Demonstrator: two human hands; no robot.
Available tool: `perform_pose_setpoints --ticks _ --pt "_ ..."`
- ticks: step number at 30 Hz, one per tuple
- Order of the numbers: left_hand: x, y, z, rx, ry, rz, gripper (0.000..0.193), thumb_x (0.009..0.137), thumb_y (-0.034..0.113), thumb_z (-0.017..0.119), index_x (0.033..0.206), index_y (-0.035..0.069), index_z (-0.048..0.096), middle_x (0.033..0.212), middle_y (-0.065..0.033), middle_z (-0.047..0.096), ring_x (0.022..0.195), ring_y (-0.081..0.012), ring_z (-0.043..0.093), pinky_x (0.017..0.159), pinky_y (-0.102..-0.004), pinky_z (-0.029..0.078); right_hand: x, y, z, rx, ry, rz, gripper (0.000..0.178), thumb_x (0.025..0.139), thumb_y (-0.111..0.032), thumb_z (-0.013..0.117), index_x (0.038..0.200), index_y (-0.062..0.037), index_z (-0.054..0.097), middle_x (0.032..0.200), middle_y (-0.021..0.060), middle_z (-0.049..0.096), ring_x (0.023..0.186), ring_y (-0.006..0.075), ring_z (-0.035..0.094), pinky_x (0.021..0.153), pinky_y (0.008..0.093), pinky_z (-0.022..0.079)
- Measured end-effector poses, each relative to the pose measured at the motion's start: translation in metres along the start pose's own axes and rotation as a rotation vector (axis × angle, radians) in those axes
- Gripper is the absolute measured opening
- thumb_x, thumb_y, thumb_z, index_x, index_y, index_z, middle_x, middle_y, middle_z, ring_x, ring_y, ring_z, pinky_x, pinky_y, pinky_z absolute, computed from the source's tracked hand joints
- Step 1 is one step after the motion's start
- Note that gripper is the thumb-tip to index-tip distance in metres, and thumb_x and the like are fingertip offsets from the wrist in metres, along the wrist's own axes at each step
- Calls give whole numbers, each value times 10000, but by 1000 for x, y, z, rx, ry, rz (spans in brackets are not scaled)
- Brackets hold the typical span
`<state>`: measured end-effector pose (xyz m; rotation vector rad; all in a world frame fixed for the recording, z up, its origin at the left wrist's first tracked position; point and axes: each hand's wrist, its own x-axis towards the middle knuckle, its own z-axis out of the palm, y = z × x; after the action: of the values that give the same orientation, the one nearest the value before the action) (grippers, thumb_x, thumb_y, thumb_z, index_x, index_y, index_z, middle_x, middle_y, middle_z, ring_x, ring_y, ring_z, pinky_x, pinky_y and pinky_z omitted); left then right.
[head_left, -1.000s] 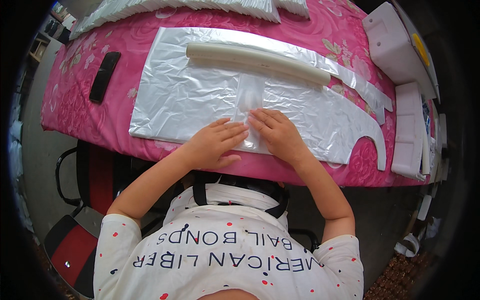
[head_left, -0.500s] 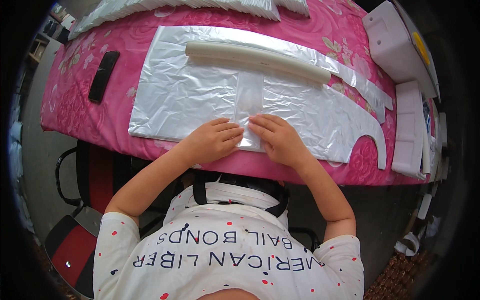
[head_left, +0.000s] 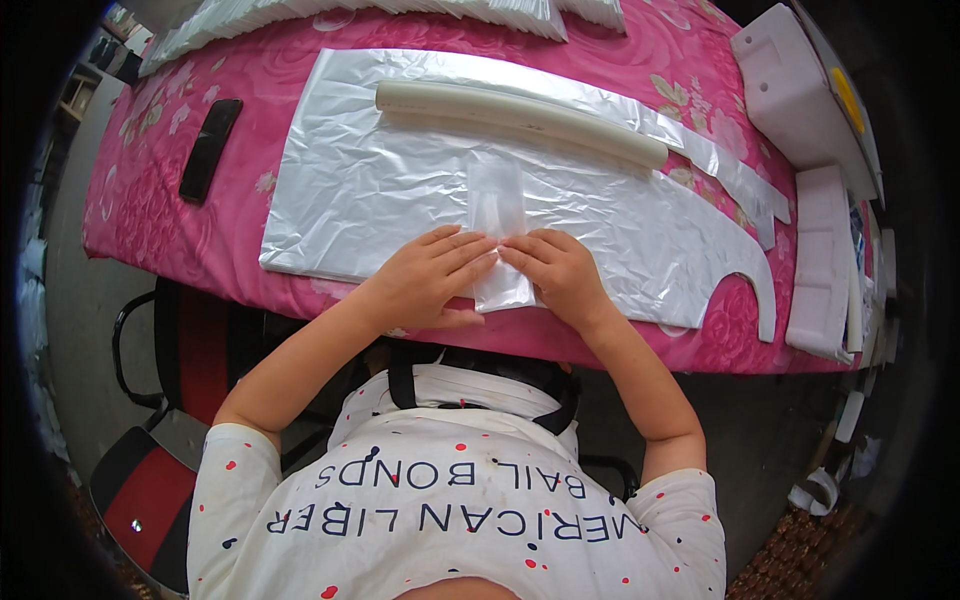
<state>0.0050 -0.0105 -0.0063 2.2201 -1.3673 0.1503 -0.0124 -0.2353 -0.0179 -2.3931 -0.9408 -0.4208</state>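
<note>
A stack of thin, shiny white plastic bags point(head_left: 370, 190) with cut-out handles lies flat on the table. Across its middle runs a narrow, clear plastic strip point(head_left: 497, 195), whose near end hangs past the front edge of the bags. My left hand point(head_left: 435, 275) rests at the strip's left side, fingers stretched onto it and thumb apart. From the right, my right hand point(head_left: 562, 275) has its fingers together on the strip, seeming to pinch it; its thumb is mostly hidden. Both sets of fingertips nearly meet. A cream-coloured tube point(head_left: 520, 122) lies across the bags beyond my hands.
A pink flowered cloth point(head_left: 150, 215) covers the table. A black phone point(head_left: 210, 150) lies at the left, and piles of white plastic point(head_left: 360, 15) line the far edge. White foam boxes point(head_left: 820, 260) stand at the right. A red and black chair point(head_left: 150, 490) is at the lower left.
The fingertips of both hands have come together over the strip. Its near end now stands out further toward me, and my left thumb has spread away from the fingers.
</note>
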Motion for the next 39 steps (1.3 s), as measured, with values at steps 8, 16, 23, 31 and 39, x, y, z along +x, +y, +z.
perform_pose_setpoints --ticks 8,16,23,31,39 --pt "-2 -3 3 -52 -9 -49 747 605 397 758 1190 6 508 1191 -131 553 1098 -264 531 930 -394 396 -1 2 -1 36 14 57 354 632 21 636 967 -90 663 943 31 645 803 219 594 702 325 509" --pt "15 1 0 -275 -3 -473 652 720 268 710 1239 -35 458 971 -147 639 889 -282 616 792 -362 453 21 10 -11 391 -112 669 115 792 -117 625 854 -33 673 659 61 618 598 166 582 565 280 456" --pt "32 -14 14 -415 188 -844 550 802 129 635 1269 -62 417 812 -157 661 670 -242 642 658 -295 492 60 24 -16 488 -388 1044 319 857 -268 591 738 21 653 569 49 582 490 112 556 494 259 429" --pt "37 -10 6 -102 287 -656 642 786 155 636 1310 -72 343 1189 -196 510 981 -292 563 819 -369 451 66 36 -11 517 -460 1073 328 845 -255 581 683 25 637 579 70 597 510 133 581 504 275 443" --pt "49 -6 48 194 42 -468 840 814 497 515 1357 -86 252 1425 -241 249 1361 -336 176 1112 -440 107 65 36 -9 482 -453 1052 320 823 -250 571 645 6 645 570 105 618 528 177 628 549 298 483"
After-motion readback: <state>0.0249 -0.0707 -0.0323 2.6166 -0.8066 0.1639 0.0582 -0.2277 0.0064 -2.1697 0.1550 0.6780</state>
